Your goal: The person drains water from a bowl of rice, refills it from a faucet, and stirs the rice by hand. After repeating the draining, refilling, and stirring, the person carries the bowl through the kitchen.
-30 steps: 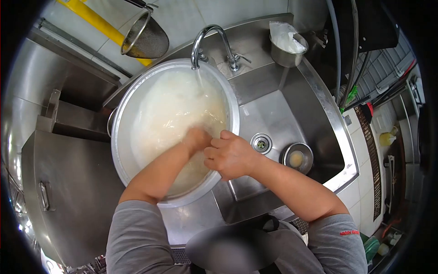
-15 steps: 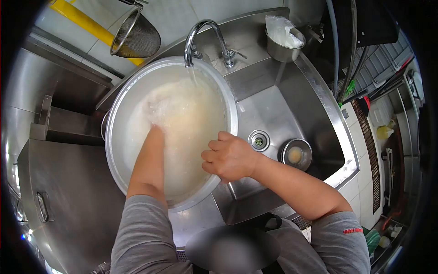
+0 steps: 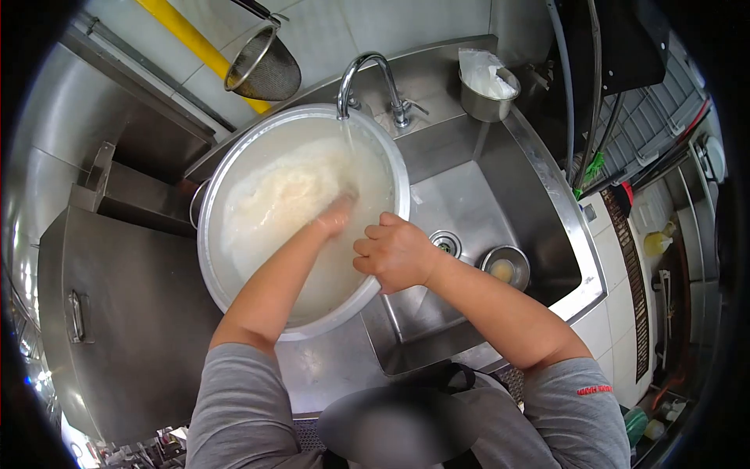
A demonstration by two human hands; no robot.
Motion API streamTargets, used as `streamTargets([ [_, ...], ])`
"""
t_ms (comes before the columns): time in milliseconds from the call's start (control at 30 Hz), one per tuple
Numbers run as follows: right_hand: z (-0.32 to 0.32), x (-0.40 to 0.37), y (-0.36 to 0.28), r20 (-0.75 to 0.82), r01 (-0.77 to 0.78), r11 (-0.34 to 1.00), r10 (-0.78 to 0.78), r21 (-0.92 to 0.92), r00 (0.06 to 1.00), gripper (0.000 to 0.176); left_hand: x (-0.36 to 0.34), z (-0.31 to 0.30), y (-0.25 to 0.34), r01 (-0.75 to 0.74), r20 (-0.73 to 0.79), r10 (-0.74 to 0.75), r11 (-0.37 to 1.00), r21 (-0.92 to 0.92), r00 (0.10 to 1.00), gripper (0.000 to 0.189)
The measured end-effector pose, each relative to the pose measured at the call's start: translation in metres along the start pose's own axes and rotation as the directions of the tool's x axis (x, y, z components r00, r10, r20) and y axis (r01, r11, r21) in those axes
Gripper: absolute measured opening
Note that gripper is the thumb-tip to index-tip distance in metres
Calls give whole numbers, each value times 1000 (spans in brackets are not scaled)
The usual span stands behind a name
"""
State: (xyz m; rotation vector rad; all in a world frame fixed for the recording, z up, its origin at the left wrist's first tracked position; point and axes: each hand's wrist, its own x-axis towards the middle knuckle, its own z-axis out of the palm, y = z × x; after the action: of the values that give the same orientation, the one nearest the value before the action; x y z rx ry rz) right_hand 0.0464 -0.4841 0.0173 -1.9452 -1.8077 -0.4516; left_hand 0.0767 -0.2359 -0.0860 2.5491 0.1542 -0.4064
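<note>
A large round metal pot [image 3: 209, 262] holds cloudy whitish water [image 3: 312, 285] with a pale, grainy-looking mass that resembles rice [image 3: 285, 187]. My left hand [image 3: 340, 213] reaches into the water right of the pot's middle; its fingers are submerged and cannot be made out. On the pot's right rim, my right hand [image 3: 394, 252] is closed with its fingers curled over the edge. From the curved faucet [image 3: 371, 59] a thin stream of water runs into the pot near its far side.
To the right lies a steel sink [image 3: 461, 203] with a drain [image 3: 445, 244] and a small metal bowl [image 3: 505, 268]. A metal container [image 3: 488, 102] holding a white bag stands at the back corner. A mesh strainer [image 3: 269, 66] hangs at the upper left, above a steel cabinet [image 3: 133, 313].
My left hand has swept from the pot's left-middle toward the right, and its back now shows above the water. My right hand stays on the rim. The camera view has shifted slightly.
</note>
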Motion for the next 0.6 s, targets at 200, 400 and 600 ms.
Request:
streamTargets([
  [200, -1, 0, -1, -70, -5, 999, 8, 42, 998, 28, -120, -18, 36, -365, 510, 10, 709, 603, 860, 62],
  [400, -4, 1, -1, 87, -24, 1000, 25, -11, 996, 30, -174, -66, -4, -103, 532, -295, 797, 596, 793, 63],
  [600, -5, 0, 1, 78, -20, 1000, 20, -2, 997, 31, -40, -51, -312, 70, 290, -411, 669, 740, 864, 45],
])
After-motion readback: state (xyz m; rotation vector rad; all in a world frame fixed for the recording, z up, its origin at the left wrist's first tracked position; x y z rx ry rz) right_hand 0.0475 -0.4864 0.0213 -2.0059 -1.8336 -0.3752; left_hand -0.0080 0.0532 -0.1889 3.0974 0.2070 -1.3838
